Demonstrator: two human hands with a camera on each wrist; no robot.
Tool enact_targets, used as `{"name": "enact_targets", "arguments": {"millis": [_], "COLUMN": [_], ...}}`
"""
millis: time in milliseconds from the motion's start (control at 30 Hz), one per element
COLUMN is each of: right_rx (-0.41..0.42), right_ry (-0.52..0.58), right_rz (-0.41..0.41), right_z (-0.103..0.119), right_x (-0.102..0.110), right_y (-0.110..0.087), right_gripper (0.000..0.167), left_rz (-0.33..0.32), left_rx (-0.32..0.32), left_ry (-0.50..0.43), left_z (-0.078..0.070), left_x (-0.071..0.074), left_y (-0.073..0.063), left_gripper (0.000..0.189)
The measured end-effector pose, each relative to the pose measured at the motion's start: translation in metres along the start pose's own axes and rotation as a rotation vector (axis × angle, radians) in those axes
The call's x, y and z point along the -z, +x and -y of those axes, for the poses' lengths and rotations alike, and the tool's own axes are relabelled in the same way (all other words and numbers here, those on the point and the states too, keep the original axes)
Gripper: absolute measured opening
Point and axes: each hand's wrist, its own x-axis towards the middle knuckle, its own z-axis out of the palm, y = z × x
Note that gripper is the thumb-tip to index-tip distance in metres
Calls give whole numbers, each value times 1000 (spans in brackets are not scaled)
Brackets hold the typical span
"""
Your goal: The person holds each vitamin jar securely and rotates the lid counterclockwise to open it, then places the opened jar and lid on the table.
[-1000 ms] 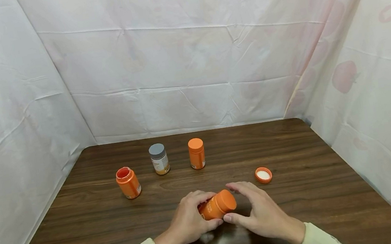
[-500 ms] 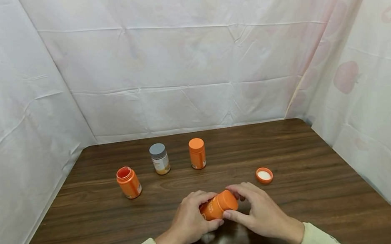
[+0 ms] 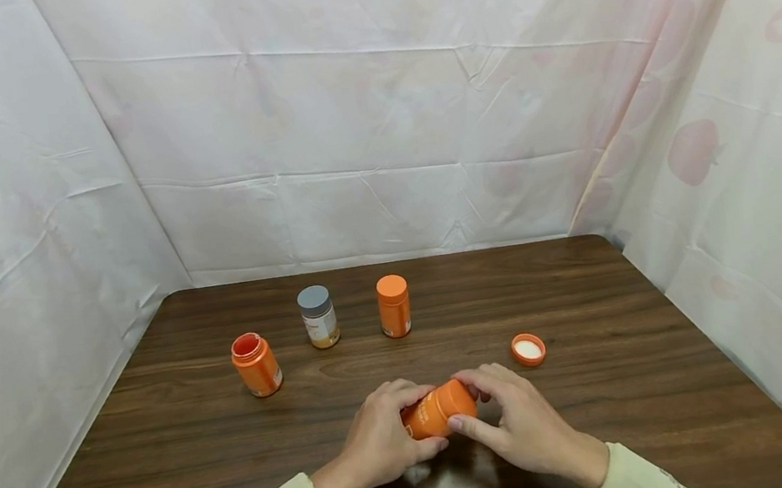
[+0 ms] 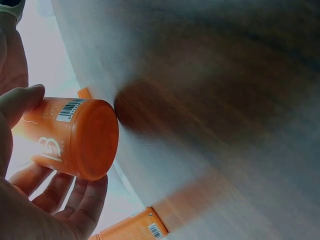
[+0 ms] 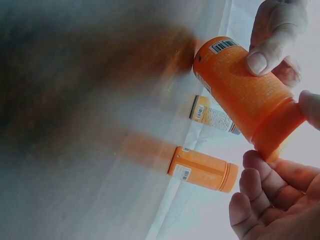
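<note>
Between my hands, tilted over the front of the table, is an orange bottle (image 3: 424, 417) with its orange screw cap (image 3: 457, 399) on. My left hand (image 3: 382, 435) grips its body, thumb on one side and fingers on the other. The cap points right and up, and my right hand (image 3: 520, 423) pinches it between thumb and fingertips. In the left wrist view the bottle's base (image 4: 97, 139) faces the camera, with a barcode on the side. The right wrist view shows the right fingers (image 5: 267, 180) under the cap's edge.
An uncapped orange bottle (image 3: 258, 372) stands at left on the dark wooden table (image 3: 165, 455). Behind stand a grey-capped bottle (image 3: 320, 324) and a capped orange bottle (image 3: 394, 311). A loose orange cap (image 3: 527, 350) lies inside-up at right. White sheeting (image 3: 356, 114) encloses the table.
My right hand's fingers have closed in from beside the cap and now pinch it. The left hand keeps its hold on the bottle, and the other bottles stay put.
</note>
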Motion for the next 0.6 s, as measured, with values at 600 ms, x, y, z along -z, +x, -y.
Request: {"name": "enact_targets", "arguments": {"millis": [600], "right_rx": [-12], "right_ry": [0], "right_rz": [27], "right_z": [0], "right_x": [1], "right_y": [0], "right_gripper": [41], "left_rz": [9], "left_rx": [26], "left_ry": [18], "left_z": [0], "left_x": [1], "left_y": [-1], "left_gripper": [53]}}
